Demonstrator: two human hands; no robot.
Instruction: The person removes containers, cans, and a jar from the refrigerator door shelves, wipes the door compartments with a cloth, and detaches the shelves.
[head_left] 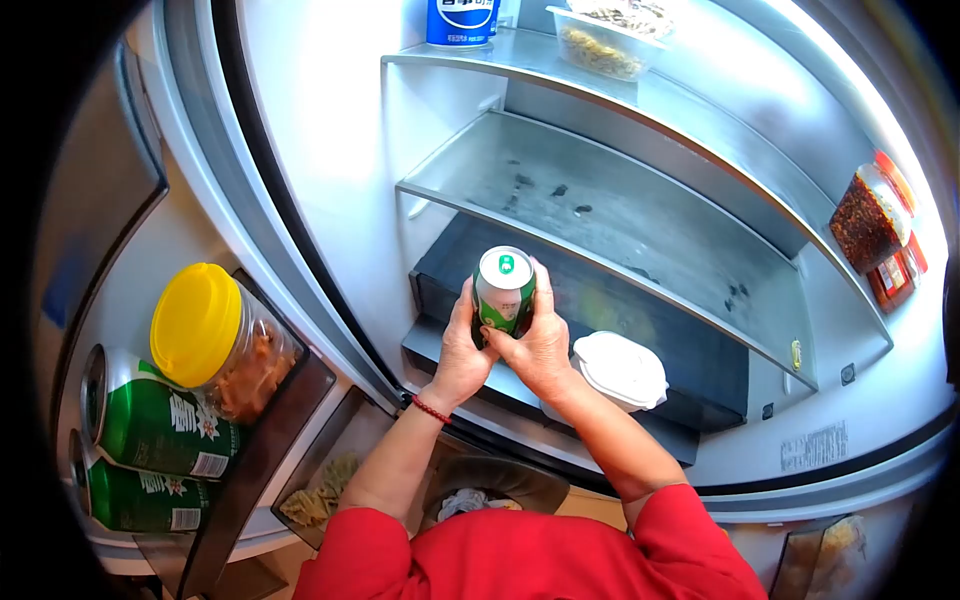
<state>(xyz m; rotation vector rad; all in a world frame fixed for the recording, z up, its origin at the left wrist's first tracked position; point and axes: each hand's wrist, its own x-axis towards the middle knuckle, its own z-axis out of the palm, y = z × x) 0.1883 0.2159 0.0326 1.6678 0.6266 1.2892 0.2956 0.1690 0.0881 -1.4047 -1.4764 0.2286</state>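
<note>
A green and white can [506, 290] stands upright between my two hands, its silver top with a green tab facing up. Wrapped round its left side is my left hand [463, 350], with a red bead bracelet at the wrist. From the right, my right hand [538, 350] closes on the same can, and the thumbs meet low on its near side. Both hands are in front of the open fridge, near the lower glass shelf [600, 210]. A white lidded container [620, 370] is just right of my right hand.
In the left door are a yellow-lidded jar [200, 325] and two large green cans [165, 415]. The upper shelf [530, 50] holds a blue container [462, 22] and a clear food box [605, 45]. Containers of dark red food [868, 220] stand at the right.
</note>
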